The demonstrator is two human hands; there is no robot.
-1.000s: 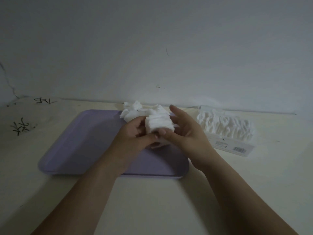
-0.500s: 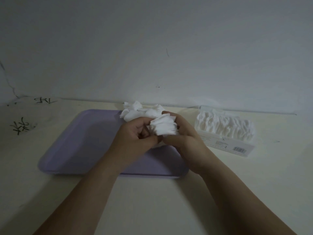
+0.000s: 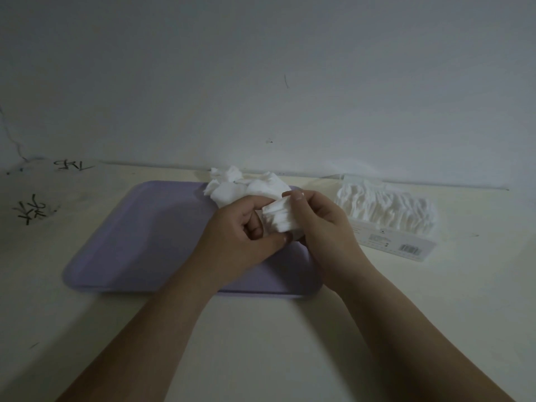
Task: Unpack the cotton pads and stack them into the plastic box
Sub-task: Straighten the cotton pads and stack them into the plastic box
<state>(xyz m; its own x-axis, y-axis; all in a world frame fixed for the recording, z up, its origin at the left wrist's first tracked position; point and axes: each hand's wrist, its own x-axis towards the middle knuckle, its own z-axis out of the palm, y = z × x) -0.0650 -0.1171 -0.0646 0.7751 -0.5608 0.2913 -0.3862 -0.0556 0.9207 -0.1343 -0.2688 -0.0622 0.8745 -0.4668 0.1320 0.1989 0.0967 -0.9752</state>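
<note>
Both hands meet above the right part of the purple tray (image 3: 130,242). Between them is a small stack of white cotton pads (image 3: 280,217). My left hand (image 3: 240,233) grips the stack from the left, thumb underneath. My right hand (image 3: 322,224) curls round it from the right, a fingertip on its top edge. A loose heap of cotton pads (image 3: 240,187) lies at the tray's far edge, just behind my hands. To the right on the table lies the clear plastic box of ruffled cotton pads (image 3: 385,210), with a barcode label on its near side.
The cream table (image 3: 261,329) ends at a pale wall close behind the tray. Black scribbles (image 3: 32,210) mark the table surface at the far left.
My right hand has closed round the stack, from flat fingers beside it to a curled grip. The stack has shifted slightly right and looks more fanned.
</note>
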